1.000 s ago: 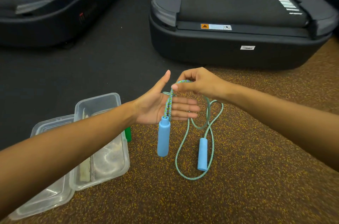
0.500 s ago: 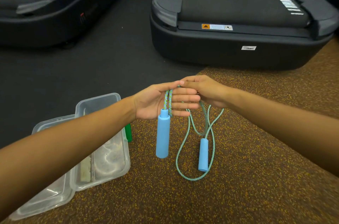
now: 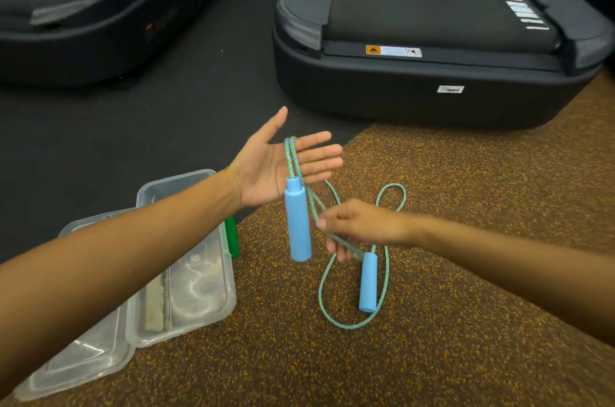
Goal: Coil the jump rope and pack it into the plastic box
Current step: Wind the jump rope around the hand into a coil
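Observation:
The jump rope (image 3: pixel 386 276) is a teal braided cord with two light blue foam handles. My left hand (image 3: pixel 266 167) is held out flat, palm up, fingers spread; the cord is looped over its fingers and one handle (image 3: pixel 298 223) hangs below it. My right hand (image 3: pixel 359 226) is lower and to the right, pinching the cord just under the left hand. The other handle (image 3: pixel 368 283) and the loose loops lie on the speckled brown floor. The clear plastic box (image 3: pixel 186 316) sits open on the floor at the left, under my left forearm.
The box's clear lid (image 3: pixel 80 363) lies beside it at lower left. A green object (image 3: pixel 232 236) pokes out behind the box. A black treadmill base (image 3: pixel 432 97) stands ahead, another (image 3: pixel 83 40) at upper left, with black mat between them.
My right hand has come down from the top of the left hand, drawing the cord with it. My left hand has opened flat with the cord draped over its fingers.

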Demonstrator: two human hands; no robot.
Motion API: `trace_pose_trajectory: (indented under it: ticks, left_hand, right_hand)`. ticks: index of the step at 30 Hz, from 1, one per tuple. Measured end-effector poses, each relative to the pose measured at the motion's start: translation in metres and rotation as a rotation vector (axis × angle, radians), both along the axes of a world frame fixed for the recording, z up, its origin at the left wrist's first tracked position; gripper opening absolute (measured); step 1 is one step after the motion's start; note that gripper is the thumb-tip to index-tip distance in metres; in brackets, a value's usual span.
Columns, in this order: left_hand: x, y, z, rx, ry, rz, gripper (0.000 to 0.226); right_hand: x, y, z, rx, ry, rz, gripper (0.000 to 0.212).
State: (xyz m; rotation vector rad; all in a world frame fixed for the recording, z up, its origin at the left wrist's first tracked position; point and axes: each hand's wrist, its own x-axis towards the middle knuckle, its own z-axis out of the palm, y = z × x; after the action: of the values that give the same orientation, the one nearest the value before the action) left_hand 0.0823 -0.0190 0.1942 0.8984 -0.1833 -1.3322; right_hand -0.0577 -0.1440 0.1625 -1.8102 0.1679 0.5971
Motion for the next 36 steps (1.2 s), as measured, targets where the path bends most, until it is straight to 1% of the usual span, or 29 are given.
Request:
trace_pose_trajectory:
  ticks: [2, 5, 8, 10, 12, 15, 19, 22, 24, 27, 29, 36]
  left_hand:
    - [0.002, 0.002, -0.003, 0.001, 0.015, 0.004, 0.077]
    - [0.002, 0.003, -0.005, 0.015, 0.014, -0.006, 0.081]
    - [0.002, 0.004, -0.006, 0.017, 0.010, -0.020, 0.084]
    - [0.002, 0.005, -0.005, 0.020, 0.014, -0.032, 0.085]
    - [0.002, 0.006, -0.005, 0.027, 0.011, -0.059, 0.088]
    - [0.002, 0.008, -0.005, 0.026, 0.013, -0.139, 0.093]
    - [-0.003, 0.006, -0.007, 0.030, 0.001, -0.248, 0.094]
    - [-0.005, 0.003, -0.010, 0.043, -0.022, -0.333, 0.105]
    - [-0.007, 0.003, -0.010, 0.052, -0.033, -0.387, 0.112]
    - [-0.012, 0.003, -0.007, 0.055, -0.014, -0.441, 0.116]
    - [-0.013, 0.003, -0.006, 0.046, -0.001, -0.472, 0.117]
    - [-0.020, -0.003, -0.001, -0.023, 0.033, -0.565, 0.116]
  right_hand:
    - [-0.001, 0.010, 0.004, -0.050, -0.006, 0.087, 0.026]
    - [0.003, 0.018, 0.019, -0.236, -0.101, 0.191, 0.031]
    - [0.008, 0.019, 0.035, -0.332, -0.199, 0.228, 0.031]
    - [0.011, 0.017, 0.047, -0.378, -0.248, 0.213, 0.027]
    - [0.014, 0.013, 0.057, -0.392, -0.297, 0.151, 0.026]
    - [0.020, 0.006, 0.071, -0.422, -0.385, 0.084, 0.026]
    - [0.027, -0.004, 0.080, -0.492, -0.464, 0.065, 0.029]
    - [0.032, -0.009, 0.084, -0.529, -0.494, 0.058, 0.029]
    - [0.036, -0.013, 0.087, -0.507, -0.470, 0.053, 0.026]
    - [0.038, -0.023, 0.088, -0.357, -0.390, 0.049, 0.022]
    - [0.039, -0.028, 0.085, -0.269, -0.362, 0.004, 0.022]
    - [0.040, -0.029, 0.060, -0.064, -0.387, -0.205, 0.010]
